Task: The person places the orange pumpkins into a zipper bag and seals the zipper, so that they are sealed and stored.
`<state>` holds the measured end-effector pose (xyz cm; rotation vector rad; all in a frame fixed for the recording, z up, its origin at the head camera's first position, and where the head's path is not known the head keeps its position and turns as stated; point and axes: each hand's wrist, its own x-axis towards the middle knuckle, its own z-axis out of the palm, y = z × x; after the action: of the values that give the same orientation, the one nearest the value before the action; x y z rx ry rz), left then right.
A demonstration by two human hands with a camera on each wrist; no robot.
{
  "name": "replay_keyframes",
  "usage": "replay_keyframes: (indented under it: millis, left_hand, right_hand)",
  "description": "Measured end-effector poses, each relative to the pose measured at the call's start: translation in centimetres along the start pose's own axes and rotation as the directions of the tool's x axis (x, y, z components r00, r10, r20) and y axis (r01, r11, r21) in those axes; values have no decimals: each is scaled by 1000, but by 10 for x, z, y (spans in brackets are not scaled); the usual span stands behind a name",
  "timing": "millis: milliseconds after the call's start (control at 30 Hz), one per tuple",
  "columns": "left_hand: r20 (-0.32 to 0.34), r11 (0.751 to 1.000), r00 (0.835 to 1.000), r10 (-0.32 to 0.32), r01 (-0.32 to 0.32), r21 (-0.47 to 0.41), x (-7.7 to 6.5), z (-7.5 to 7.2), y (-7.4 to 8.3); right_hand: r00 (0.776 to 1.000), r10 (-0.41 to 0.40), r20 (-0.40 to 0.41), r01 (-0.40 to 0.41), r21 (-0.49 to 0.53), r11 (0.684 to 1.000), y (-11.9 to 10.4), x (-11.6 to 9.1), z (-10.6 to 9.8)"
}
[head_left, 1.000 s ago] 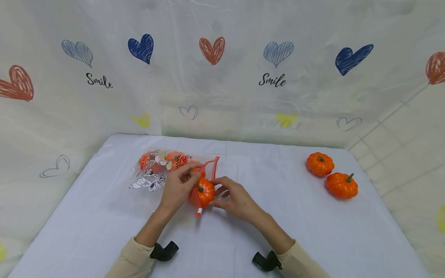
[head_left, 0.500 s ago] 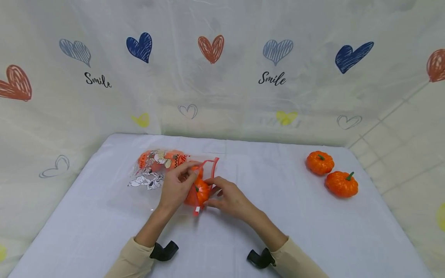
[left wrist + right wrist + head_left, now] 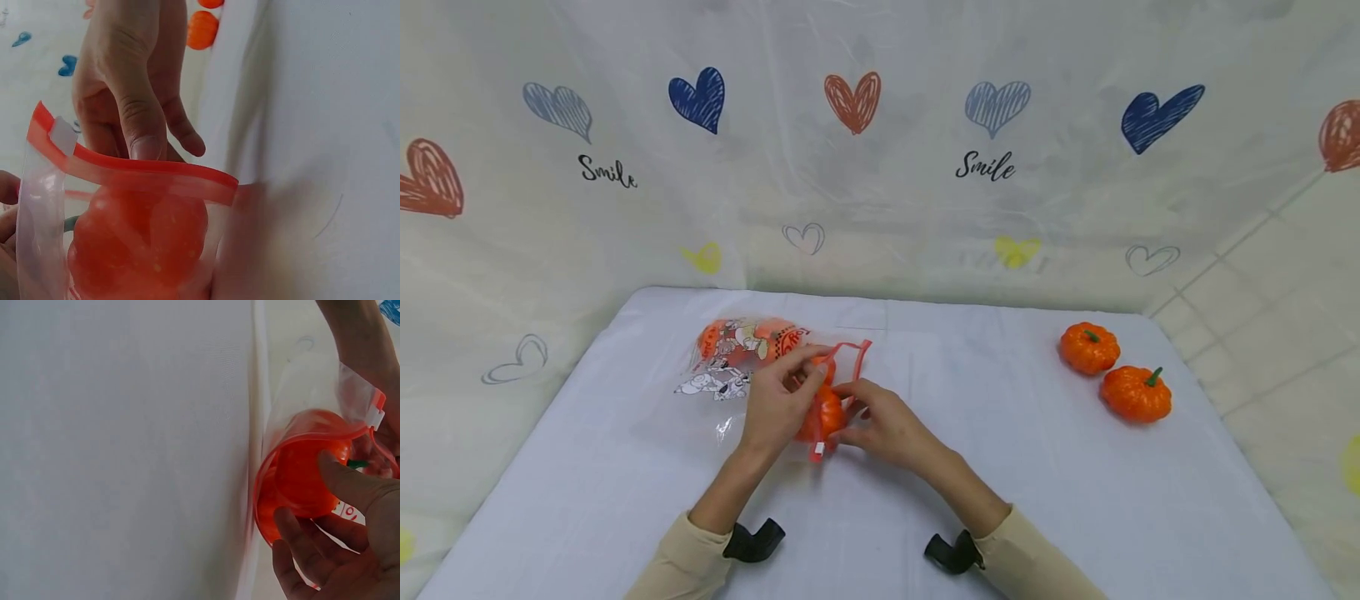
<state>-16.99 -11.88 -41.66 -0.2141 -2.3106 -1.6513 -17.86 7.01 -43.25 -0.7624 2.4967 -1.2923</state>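
A small orange toy pumpkin [image 3: 830, 412] sits just inside the mouth of a clear zip bag [image 3: 715, 383] printed with cartoon dogs. My left hand [image 3: 777, 404] pinches the bag's red zip edge [image 3: 137, 167] and keeps the mouth apart. My right hand [image 3: 887, 425] holds the pumpkin at the opening, its thumb and fingers on either side in the right wrist view. A white zip slider [image 3: 62, 135] shows at one end of the red strip. More orange pumpkins lie deeper in the bag, partly hidden by the print and my left hand.
Two orange pumpkins with green stems, one farther back [image 3: 1090, 348] and one nearer [image 3: 1137, 395], rest at the right of the white-covered table [image 3: 1000, 417]. A pale curtain [image 3: 910, 208] with hearts hangs behind. Each wrist carries a black camera mount [image 3: 755, 540].
My right hand has moved left, carrying the pumpkin farther into the bag's mouth, behind the red edge. The left hand keeps its pinch on the bag, nearly in place.
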Motion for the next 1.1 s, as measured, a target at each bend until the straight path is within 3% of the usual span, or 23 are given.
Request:
replay_keyframes:
  millis: [400,667,900,1100]
  left_hand:
    - [-26,1000,1000,8,-8,-10,-2,0,-3]
    - [-37,1000,999,15,-16,-26,-2,-1,1]
    - [-39,999,999,28,-29,-29,0,-1,0]
    - [-32,999,999,23,-24,-24,1,-3,-1]
  right_hand:
    - [1000,-1,17,2,-44,999,-3,6,4]
    - [1000,-5,18,6,-19,1000,-5,10,7]
    - [1000,-22,-15,22,30,999,-6,10,9]
    - [998,-40,-39,41,14,999,-4,12,8]
